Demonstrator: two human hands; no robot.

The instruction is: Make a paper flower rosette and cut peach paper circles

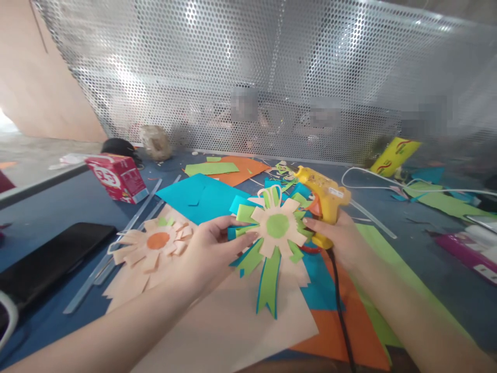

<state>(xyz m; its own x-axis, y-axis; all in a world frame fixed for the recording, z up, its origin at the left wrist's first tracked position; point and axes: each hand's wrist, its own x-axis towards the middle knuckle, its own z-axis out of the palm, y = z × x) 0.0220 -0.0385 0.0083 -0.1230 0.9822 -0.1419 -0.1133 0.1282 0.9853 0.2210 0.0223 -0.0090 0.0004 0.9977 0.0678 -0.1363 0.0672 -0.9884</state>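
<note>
My left hand (212, 248) pinches the left edge of a paper flower (276, 228) with peach petals, a green centre and green-and-blue ribbon strips hanging down. It is held above the table in the middle of the view. My right hand (339, 235) grips a yellow hot glue gun (326, 196) by its handle, just behind the flower's right side. One finger of that hand touches the flower's right edge. The gun's black cord (341, 316) runs down past my right forearm.
A second peach flower with an orange centre (157, 243) lies on peach paper at left. Glue sticks (116, 243), a black phone (46, 259) and a red box (116, 177) sit further left. Coloured sheets (202, 196) cover the blue table. A perforated metal screen (272, 77) stands behind.
</note>
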